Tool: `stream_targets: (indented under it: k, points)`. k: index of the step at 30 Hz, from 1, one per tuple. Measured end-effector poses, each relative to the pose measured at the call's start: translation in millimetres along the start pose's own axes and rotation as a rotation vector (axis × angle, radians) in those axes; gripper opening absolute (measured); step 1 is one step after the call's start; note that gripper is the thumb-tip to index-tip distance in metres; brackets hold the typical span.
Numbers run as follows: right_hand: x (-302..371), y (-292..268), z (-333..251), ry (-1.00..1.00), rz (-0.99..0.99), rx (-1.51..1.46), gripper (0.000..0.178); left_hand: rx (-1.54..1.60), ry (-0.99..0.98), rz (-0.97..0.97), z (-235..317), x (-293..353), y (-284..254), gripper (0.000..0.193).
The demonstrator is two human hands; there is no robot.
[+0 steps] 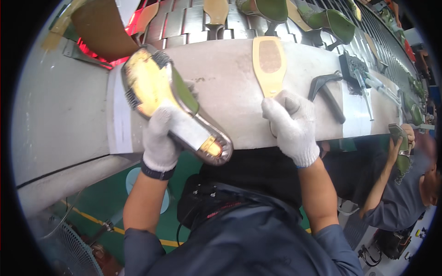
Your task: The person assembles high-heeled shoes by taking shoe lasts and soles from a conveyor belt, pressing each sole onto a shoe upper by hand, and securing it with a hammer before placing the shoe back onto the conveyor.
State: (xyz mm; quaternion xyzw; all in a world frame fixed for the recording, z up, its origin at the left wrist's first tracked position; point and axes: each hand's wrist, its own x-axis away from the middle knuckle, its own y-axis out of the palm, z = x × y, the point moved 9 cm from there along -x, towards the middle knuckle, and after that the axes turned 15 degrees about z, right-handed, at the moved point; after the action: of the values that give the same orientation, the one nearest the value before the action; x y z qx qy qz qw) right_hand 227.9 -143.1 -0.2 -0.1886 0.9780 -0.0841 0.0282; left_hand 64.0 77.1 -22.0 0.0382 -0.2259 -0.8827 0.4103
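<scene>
My left hand, in a white knit glove, grips a lasted shoe around its middle, bottom side up. The shoe has a green upper, a yellow forefoot bottom with a bristly dark edge, and a pale strip leading to the heel. It is tilted, its heel end toward me. In my right hand, gloved too, the fingers are closed on the narrow end of a tan insole. That insole has a darker patch on its wide part and points away from me over the bench.
A hammer lies on the grey bench, right of my right hand. Beyond it are a black block and a syringe. Green lasted shoes stand on the metal conveyor. At right, a person holds a green shoe.
</scene>
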Motion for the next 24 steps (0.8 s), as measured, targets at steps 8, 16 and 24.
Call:
stream_targets:
  k: [8,16,24]
  points:
    - [29,-37,-2,-0.446,0.201,0.202,0.041,-0.298,0.188,-0.013,32,-12,20,0.07]
    - [42,-60,-4,-0.456,0.223,0.33,0.022,-1.195,1.63,-0.783,7,99,124,0.044]
    - [111,-116,35,0.143,0.175,-0.298,0.02,-1.306,1.512,-0.793,-20,135,130,0.041]
